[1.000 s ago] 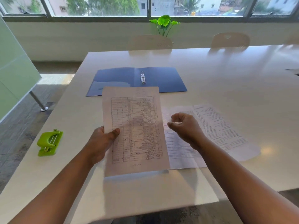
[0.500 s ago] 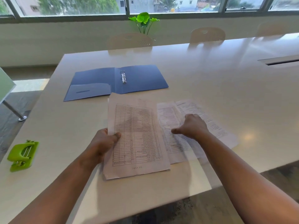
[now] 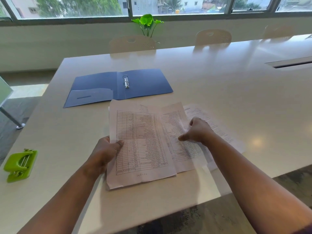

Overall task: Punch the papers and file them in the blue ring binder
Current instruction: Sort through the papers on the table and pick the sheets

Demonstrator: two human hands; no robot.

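Note:
An open blue ring binder (image 3: 143, 83) lies flat on the white table (image 3: 219, 92), its metal rings (image 3: 126, 81) in the middle. In front of it my left hand (image 3: 106, 149) holds a printed table sheet (image 3: 140, 142) by its left edge, thumb on top. My right hand (image 3: 197, 130) rests with curled fingers on a second printed sheet (image 3: 175, 125) beside the first; whether it pinches that sheet is unclear. A third sheet (image 3: 219, 129) lies under it to the right. A green hole punch (image 3: 19, 164) sits at the table's left edge.
Beige chairs (image 3: 132, 43) stand along the table's far side, with a green plant (image 3: 147, 22) behind them below the windows. A cable slot (image 3: 292, 63) is set into the table at the far right. The table's near edge runs just below the papers.
The sheet in my left hand has come down to the table. My right hand has lowered onto the second sheet, whose far end now shows beside the first. The view shifted right.

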